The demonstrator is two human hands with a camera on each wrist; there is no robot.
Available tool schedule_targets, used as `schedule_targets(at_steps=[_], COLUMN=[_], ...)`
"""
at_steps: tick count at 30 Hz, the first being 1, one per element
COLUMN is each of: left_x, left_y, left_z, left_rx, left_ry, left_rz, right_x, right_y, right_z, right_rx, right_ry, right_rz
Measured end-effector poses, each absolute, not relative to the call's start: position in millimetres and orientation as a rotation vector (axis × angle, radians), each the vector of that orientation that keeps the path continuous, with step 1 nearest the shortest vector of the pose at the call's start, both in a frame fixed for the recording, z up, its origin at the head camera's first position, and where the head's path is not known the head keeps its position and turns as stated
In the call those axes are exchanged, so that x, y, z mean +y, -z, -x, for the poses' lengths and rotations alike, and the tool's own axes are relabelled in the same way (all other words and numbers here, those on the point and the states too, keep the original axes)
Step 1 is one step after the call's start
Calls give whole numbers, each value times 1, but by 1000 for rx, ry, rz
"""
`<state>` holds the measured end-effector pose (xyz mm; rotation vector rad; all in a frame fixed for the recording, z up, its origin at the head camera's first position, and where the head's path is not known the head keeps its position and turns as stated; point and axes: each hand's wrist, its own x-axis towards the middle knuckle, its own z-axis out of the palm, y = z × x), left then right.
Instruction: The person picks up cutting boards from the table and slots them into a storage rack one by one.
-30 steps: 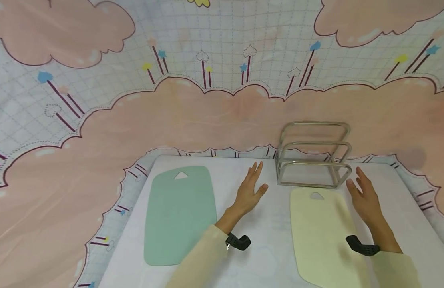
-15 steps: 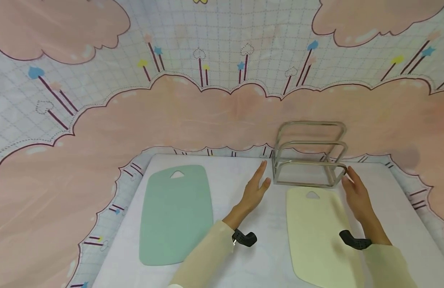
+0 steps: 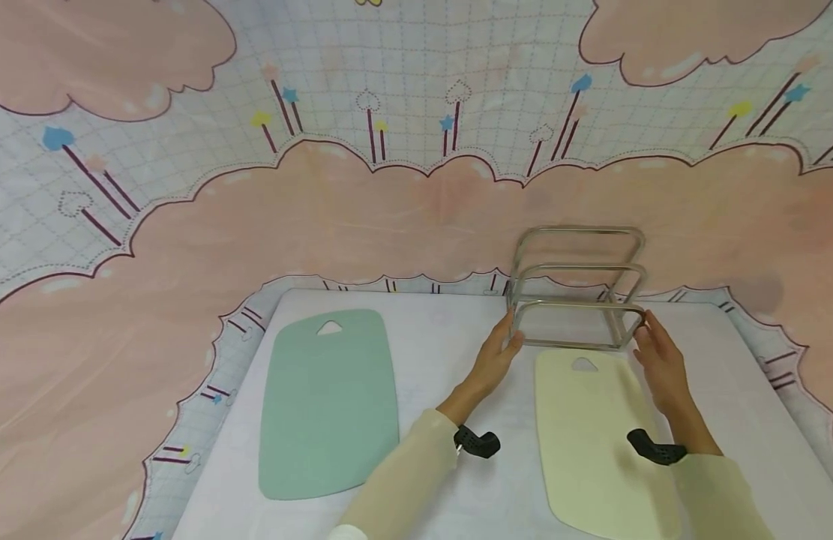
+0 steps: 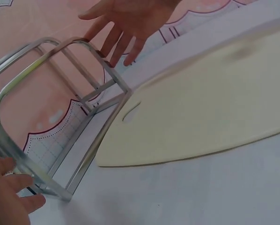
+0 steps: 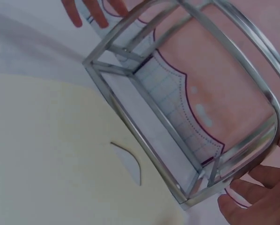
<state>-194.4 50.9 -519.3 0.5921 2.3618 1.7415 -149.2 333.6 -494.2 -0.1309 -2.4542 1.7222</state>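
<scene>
A metal wire rack (image 3: 578, 304) with three rounded hoops stands at the far side of the table. My left hand (image 3: 486, 367) is at its left side, with the thumb near the front corner. Against the right side of the front hoop rests my right hand (image 3: 661, 367). In the left wrist view the right hand (image 4: 137, 18) has its fingers spread and nearly straight beside the tubing. The right wrist view has the right hand (image 5: 261, 197) with fingertips along the outer frame. Some fingers of both hands are partly hidden.
A pale yellow cutting board (image 3: 598, 442) lies just in front of the rack. A green cutting board (image 3: 328, 405) lies to the left, partly under the left sleeve. Behind the white table (image 3: 450, 311) hangs a patterned cloth (image 3: 389, 217).
Both hands have moved in toward the rack's sides, the left one to the right, the right one to the left. The view has shifted slightly; the boards lie as before.
</scene>
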Motion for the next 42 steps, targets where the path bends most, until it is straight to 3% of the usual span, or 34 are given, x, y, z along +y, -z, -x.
schedule_targets(at_steps=[23, 42], left_x=[41, 24], left_y=[519, 521], left_z=[198, 190], left_rx=[2494, 2584], left_ry=[-1658, -1630], left_rz=[-525, -644], right_x=[313, 301], right_y=[503, 501], right_z=[156, 158], right_rx=[-2330, -2320], right_ry=[-1775, -1789], right_rz=[132, 98])
